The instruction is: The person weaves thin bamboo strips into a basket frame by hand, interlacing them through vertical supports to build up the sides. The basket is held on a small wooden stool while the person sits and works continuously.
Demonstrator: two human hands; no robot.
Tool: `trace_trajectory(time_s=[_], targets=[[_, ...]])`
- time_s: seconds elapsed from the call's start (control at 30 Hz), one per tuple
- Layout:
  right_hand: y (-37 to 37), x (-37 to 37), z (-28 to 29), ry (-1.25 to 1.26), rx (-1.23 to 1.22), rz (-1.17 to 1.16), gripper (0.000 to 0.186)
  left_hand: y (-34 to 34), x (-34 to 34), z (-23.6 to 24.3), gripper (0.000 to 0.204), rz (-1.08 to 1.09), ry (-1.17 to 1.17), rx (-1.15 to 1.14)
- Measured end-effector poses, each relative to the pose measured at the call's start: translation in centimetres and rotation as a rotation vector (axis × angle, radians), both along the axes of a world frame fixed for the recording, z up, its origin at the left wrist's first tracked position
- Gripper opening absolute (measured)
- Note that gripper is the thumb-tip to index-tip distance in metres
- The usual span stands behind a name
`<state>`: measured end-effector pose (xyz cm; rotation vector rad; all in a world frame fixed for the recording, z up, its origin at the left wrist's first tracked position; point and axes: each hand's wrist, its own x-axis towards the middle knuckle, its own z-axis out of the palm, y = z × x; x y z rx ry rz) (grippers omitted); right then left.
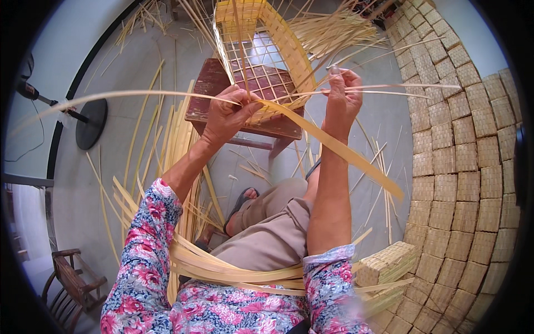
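Observation:
A half-woven yellow bamboo basket (290,51) with an open grid base lies on a worn dark red stool (203,103). My left hand (225,114) is closed at the basket's near edge, its thumb and fingers pinching bamboo strips there. From that pinch a wide flat bamboo strip (345,150) runs down to the right, crossing in front of my right forearm. A pale thin strip (139,93) arcs out to the left. To the right, my right hand (344,99) is raised, fingers curled round thin bamboo strips (400,91) that stretch from the basket past it.
Stacked woven bamboo boxes (459,145) line the right side. Long loose strips (178,145) lie on the floor at left, more across my lap (239,267). A bundle of strips (334,30) lies behind the basket. A small wooden chair (78,278) stands at lower left.

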<state>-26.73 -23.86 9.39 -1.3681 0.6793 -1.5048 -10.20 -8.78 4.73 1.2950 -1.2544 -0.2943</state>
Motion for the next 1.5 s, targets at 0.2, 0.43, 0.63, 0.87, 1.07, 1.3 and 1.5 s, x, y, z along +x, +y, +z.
trace_trajectory(time_s=[0.2, 0.43, 0.63, 0.87, 1.07, 1.3, 1.5], targets=[[1.9, -1.1, 0.8, -0.516, 0.437, -0.133, 0.027, 0.1, -0.1, -0.3, 0.006, -0.028, 0.044, -0.022], [2.5, -3.2, -2.2, -0.936, 0.817, -0.127, 0.028, -0.4, -0.5, -0.7, 0.013, 0.007, 0.154, -0.002], [1.3, -3.5, -2.3, -0.809, 0.577, 0.043, 0.034, 0.2, -0.3, -0.8, 0.022, -0.059, 0.17, -0.011], [0.1, -3.3, -4.3, -1.011, 0.815, 0.027, 0.029, -0.1, -0.2, -0.9, 0.026, -0.012, 0.175, -0.045], [-0.6, -4.4, -3.5, -0.834, 0.736, 0.038, 0.03, -0.2, -0.6, -1.0, 0.013, 0.001, 0.157, -0.052], [2.4, -3.9, -1.6, -0.778, 0.692, -0.075, 0.022, -0.2, -0.5, -0.9, 0.011, 0.078, 0.046, -0.077], [5.0, -2.2, 0.5, -0.45, 0.258, -0.086, 0.035, -0.3, -0.6, -1.5, 0.012, 0.123, 0.112, -0.093]])
